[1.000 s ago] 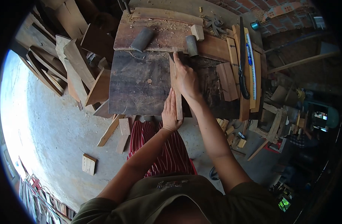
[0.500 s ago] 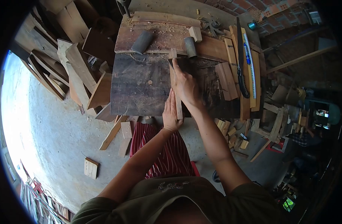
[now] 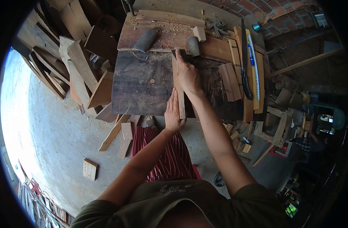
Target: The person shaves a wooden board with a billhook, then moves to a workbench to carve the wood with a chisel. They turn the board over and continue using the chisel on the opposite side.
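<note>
Slid up to the far end of the wooden strip (image 3: 182,104) with the right hand (image 3: 190,78)

Half a second ago, kept lower along the wood with that hand. Now clasping beneath it a dark piece (image 3: 173,53), mostly hidden, material impossible to tell, with index finger stretched out on top. Steadying the near end in the left hand (image 3: 174,116), held with straight fingers flat along one edge. Laid lengthwise away from the body, long, narrow and pale brown, on a scuffed, dusty dark tabletop (image 3: 136,83). Beyond, on a reddish board (image 3: 166,42) strewn with shavings: two grey, rounded pieces (image 3: 146,40) and a pale, square-edged block (image 3: 199,33). To the right, a chunky brown block (image 3: 230,82); then, over long flat slats (image 3: 260,106), a black saw (image 3: 248,90) with curved handle and a thin white ruler (image 3: 257,78).
</note>
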Available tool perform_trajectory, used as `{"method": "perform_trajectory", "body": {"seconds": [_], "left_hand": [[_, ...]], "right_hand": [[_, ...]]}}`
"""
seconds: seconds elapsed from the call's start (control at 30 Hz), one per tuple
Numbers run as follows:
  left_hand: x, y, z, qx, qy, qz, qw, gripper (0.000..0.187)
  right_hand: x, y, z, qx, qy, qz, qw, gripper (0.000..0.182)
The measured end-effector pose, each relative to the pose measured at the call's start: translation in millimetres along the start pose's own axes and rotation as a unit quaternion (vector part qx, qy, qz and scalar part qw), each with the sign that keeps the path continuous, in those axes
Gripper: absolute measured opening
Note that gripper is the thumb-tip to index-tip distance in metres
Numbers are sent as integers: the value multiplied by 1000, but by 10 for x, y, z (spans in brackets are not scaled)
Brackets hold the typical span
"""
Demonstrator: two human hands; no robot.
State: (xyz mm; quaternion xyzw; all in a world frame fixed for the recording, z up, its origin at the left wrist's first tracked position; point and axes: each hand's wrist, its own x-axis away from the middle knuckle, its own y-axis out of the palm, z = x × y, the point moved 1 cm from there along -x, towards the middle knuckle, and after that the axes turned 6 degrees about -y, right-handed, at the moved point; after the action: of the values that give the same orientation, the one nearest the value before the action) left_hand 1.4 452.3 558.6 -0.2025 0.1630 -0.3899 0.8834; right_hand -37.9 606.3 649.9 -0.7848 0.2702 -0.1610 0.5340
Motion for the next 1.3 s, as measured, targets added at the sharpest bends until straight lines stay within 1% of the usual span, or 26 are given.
{"method": "perform_trajectory", "body": {"seconds": [0.1,0.17,0.27,0.33,0.4,0.43,0.53,0.57,0.6,0.63,0.73,0.77,0.87,1.0,1.07,1.13,1.2,1.27,1.3], "left_hand": [[-10,-16,-21,-23,0,2,1000,97],[8,24,-44,-8,1,3,1000,96],[2,-10,21,-7,-9,-3,1000,93],[12,23,0,-12,-3,0,1000,93],[2,12,-22,5,-14,-4,1000,94],[1,8,-24,-6,0,3,1000,95],[3,16,-24,-6,1,1,1000,95],[11,8,-6,-2,-14,-7,1000,96],[19,14,-10,-4,-14,-4,1000,96],[17,6,-11,0,-8,-2,1000,96],[-9,0,-28,2,5,11,1000,95],[-4,16,-40,-2,2,11,1000,96],[23,0,0,6,-18,1,1000,97],[11,-30,14,5,-7,8,1000,95],[8,13,-31,-9,-1,9,1000,96],[-39,6,3,-6,-6,9,1000,94],[-5,-26,40,8,-12,6,1000,92],[-12,-38,41,11,-11,5,1000,92],[0,-22,12,16,-10,2,1000,93]], "right_hand": [[151,46,-24,0,4,13,1000,59],[237,81,-5,-5,3,-2,1000,66],[-81,40,9,14,13,13,1000,66],[-85,33,2,4,20,13,1000,66],[54,17,-55,52,5,-9,999,60],[60,13,-85,52,2,-7,999,60],[74,21,-40,70,-1,-30,997,59],[-106,27,-1,51,9,-17,998,58],[-246,26,10,32,16,1,999,57],[-286,27,4,38,19,-1,999,56],[-7,2,-71,64,-2,9,998,55],[109,-42,-110,86,11,-31,996,55],[31,-43,-33,82,-8,-29,996,55],[-257,-19,-27,85,15,-28,996,55],[-90,-84,-117,90,11,-31,995,55],[48,-93,-139,129,-12,-37,991,56],[-93,2,-1,115,-3,-46,992,57],[-296,-16,14,106,18,-43,993,60],[-262,-62,-32,88,25,-55,994,61]]}}
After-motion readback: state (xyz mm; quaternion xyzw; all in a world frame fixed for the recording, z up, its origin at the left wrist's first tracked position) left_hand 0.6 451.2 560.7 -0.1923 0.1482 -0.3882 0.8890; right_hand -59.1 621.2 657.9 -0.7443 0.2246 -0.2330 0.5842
